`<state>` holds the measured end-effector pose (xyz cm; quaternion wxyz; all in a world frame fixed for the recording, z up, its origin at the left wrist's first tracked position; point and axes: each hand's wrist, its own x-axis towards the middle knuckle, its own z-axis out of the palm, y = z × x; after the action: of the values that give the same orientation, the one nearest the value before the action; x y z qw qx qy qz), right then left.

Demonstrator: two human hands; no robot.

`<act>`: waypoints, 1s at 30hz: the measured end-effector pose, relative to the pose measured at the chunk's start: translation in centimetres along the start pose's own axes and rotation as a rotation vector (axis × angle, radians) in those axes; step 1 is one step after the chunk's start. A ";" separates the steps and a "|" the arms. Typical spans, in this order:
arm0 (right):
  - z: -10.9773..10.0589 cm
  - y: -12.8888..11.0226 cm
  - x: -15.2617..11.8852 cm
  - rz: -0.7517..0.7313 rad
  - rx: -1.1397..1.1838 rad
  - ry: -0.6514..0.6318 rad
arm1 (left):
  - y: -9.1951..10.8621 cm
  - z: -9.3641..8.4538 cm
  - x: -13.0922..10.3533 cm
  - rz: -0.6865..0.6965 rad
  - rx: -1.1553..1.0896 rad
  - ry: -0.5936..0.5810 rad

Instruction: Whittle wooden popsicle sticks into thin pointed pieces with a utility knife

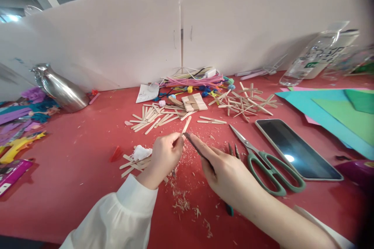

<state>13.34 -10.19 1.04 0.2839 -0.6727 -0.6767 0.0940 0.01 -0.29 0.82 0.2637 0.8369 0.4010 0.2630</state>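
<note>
My left hand [168, 155] pinches a thin wooden craft stick [187, 124], whose upper end points up and away. My right hand [223, 167] is wrapped round a slim dark metal tool [199, 151]; its tip meets the stick beside my left fingertips. What kind of tool it is, I cannot tell. Wood shavings [181, 203] lie scattered on the red table [102, 206] below and around both hands. Behind the hands are loose craft sticks [150, 116] and a bundle of flat sticks [194, 102]. More sticks [133, 165] and a white crumpled piece [142, 152] lie left of my left hand.
Green-handled scissors [269, 167] and a phone [298, 149] lie at the right, with coloured sheets [336, 113] and a clear bottle [309, 56] beyond. A metal jug [62, 89] stands at the left. White panels [117, 31] rise behind pink pipe cleaners [189, 81].
</note>
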 end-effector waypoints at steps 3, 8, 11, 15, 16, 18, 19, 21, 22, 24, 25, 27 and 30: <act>-0.5 0.0 0.2 0.100 0.188 -0.088 | -0.1 0.0 0.0 0.025 -0.008 -0.002; -1.5 -0.2 0.9 0.401 0.686 -0.268 | -0.4 -0.2 0.3 0.051 0.029 -0.019; -1.4 -0.2 1.0 0.399 0.712 -0.250 | -0.4 -0.2 0.4 0.045 0.030 -0.017; -1.2 -0.3 0.7 0.349 0.660 -0.225 | -0.4 -0.2 0.4 0.045 0.032 -0.007; -1.2 -0.4 0.7 0.341 0.649 -0.221 | -0.4 -0.2 0.3 0.040 0.034 -0.004; -1.2 -0.4 0.6 0.330 0.630 -0.220 | -0.4 -0.2 0.3 0.026 0.031 -0.001; -1.2 -0.4 0.6 0.325 0.622 -0.220 | -0.4 -0.2 0.3 0.021 0.025 -0.001; -1.2 -0.4 0.5 0.314 0.608 -0.214 | -0.3 -0.3 0.3 0.019 0.014 -0.002; -1.2 -0.3 0.5 0.311 0.601 -0.209 | -0.2 -0.3 0.3 0.019 0.010 0.000; -1.2 -0.3 0.5 0.313 0.587 -0.198 | -0.2 -0.3 0.3 0.014 0.006 0.004; -1.2 -0.2 0.5 0.315 0.581 -0.194 | -0.1 -0.3 0.3 0.009 0.004 0.008; -1.2 -0.2 0.5 0.317 0.572 -0.193 | -0.1 -0.3 0.2 0.004 -0.002 0.009; -1.2 -0.2 0.5 0.308 0.561 -0.196 | -0.2 -0.2 0.3 0.023 -0.011 0.004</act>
<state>13.81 -10.02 2.32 0.3740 -0.6507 -0.5389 0.3825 -0.11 0.09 0.88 0.2643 0.8395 0.3905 0.2701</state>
